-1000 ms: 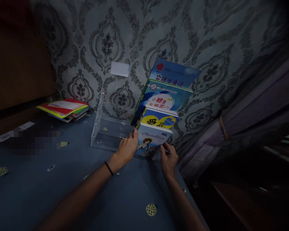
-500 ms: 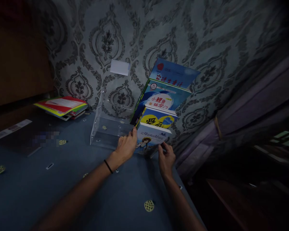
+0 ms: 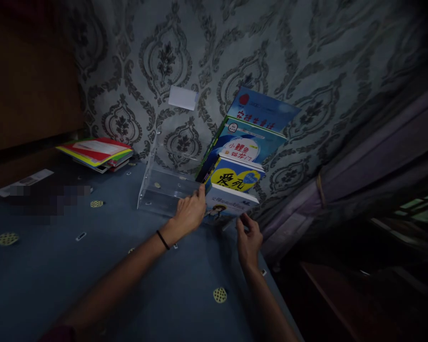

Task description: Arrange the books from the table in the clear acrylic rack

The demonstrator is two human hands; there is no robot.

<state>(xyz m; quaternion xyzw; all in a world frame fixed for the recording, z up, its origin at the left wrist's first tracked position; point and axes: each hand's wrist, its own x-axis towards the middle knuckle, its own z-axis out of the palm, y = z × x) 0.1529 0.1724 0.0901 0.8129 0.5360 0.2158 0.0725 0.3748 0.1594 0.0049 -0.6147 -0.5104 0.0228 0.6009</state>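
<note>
Though dim, patterned wall [image 3: 207, 52] behind blue surface [image 3: 164, 294], left grip [image 3: 189, 211] closed on front book [image 3: 230, 205], right grip [image 3: 249, 241] unclear

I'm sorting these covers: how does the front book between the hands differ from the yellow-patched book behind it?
The front book has a pale cover with a drawn figure; the yellow-patched book is deeper blue with bold black characters. The front book sits lower, between the left hand and right hand; the yellow-patched book rises behind it, partly covered. Both face the camera and bear Chinese characters.
</note>
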